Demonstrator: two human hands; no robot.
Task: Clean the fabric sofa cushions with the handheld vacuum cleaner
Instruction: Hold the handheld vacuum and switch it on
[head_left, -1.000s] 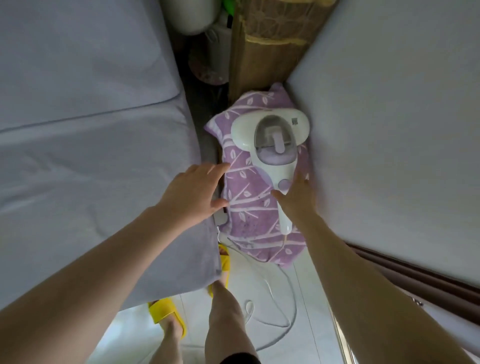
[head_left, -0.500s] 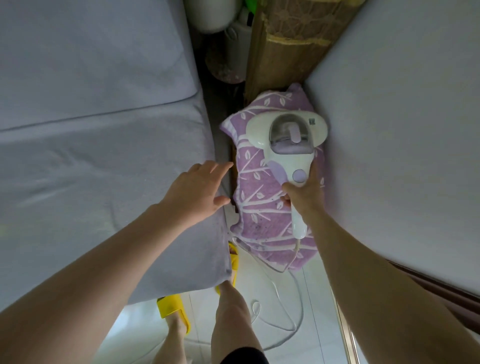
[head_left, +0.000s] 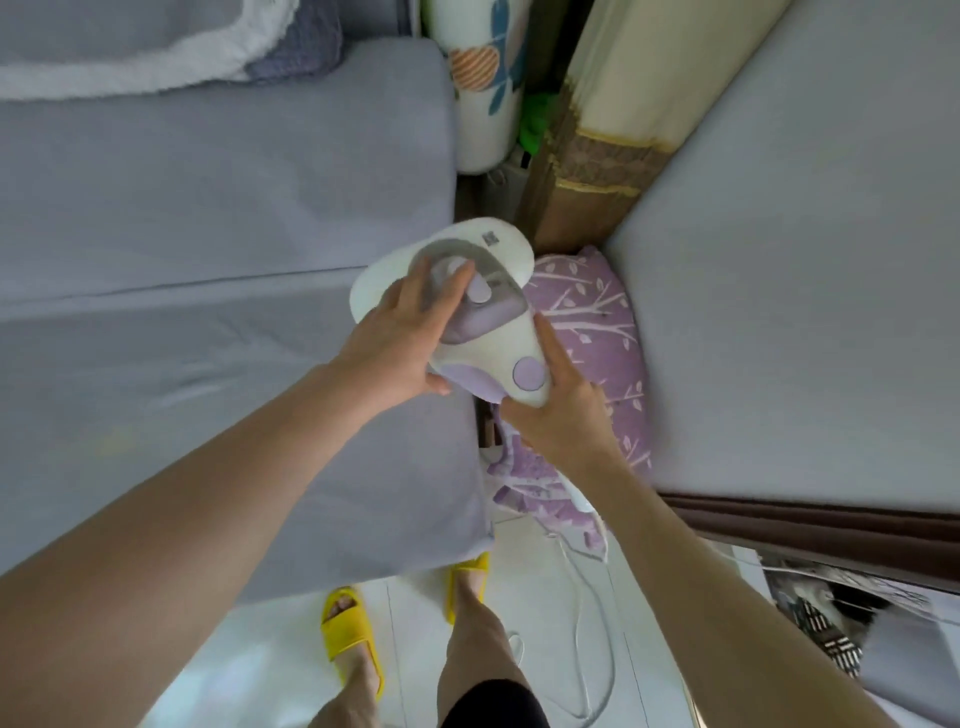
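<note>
A white and lilac handheld vacuum cleaner (head_left: 501, 338) is lifted in the air between the two sofa parts, its wide head tilted toward the grey sofa cushion (head_left: 208, 322) on the left. My right hand (head_left: 558, 410) grips its handle from below and the right. My left hand (head_left: 400, 338) holds its body over the clear dust cup. A white cord (head_left: 592, 618) hangs from the handle to the floor. Another grey cushion (head_left: 805, 270) lies on the right.
A purple leaf-patterned cloth (head_left: 602, 353) covers a low stand between the cushions. Behind it stand a brown-and-cream curtain (head_left: 602, 156) and a white patterned roll (head_left: 483, 78). A white fluffy blanket (head_left: 130, 52) lies at far left. My feet in yellow slippers (head_left: 348, 634) are on white tile.
The vacuum cleaner has been lifted off the purple cloth and swung left. My left hand left the cushion edge and took hold of the vacuum's body. The view rose and widened.
</note>
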